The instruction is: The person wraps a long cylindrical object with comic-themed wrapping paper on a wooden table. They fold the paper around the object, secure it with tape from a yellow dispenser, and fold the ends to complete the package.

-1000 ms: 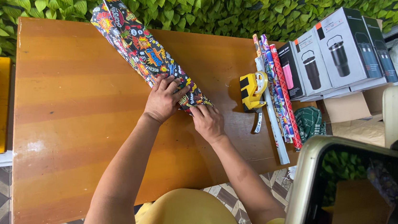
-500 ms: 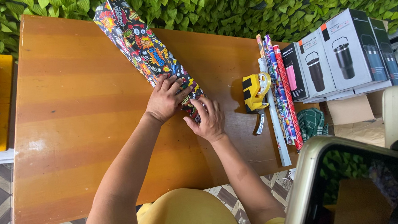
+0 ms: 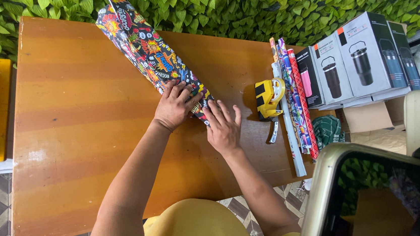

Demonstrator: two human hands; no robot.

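Note:
A long package wrapped in colourful comic-print paper point(image 3: 143, 46) lies slanted across the brown wooden table point(image 3: 78, 121), from the far left toward the middle. My left hand point(image 3: 174, 105) presses flat on its near end, fingers spread over the paper. My right hand point(image 3: 223, 127) lies just right of it, fingers touching the package's end and the table. Neither hand grips anything.
A yellow tape dispenser point(image 3: 268, 95) sits right of my hands. Several rolls of wrapping paper point(image 3: 295, 100) lie along the table's right edge. Boxes picturing tumblers point(image 3: 357, 57) stand at the far right. A leafy green wall point(image 3: 219, 7) runs behind. A phone on a stand point(image 3: 364, 207) blocks the lower right.
Both hands stay on the package's near end; my right hand has shifted slightly, with its fingers spread flatter against the end.

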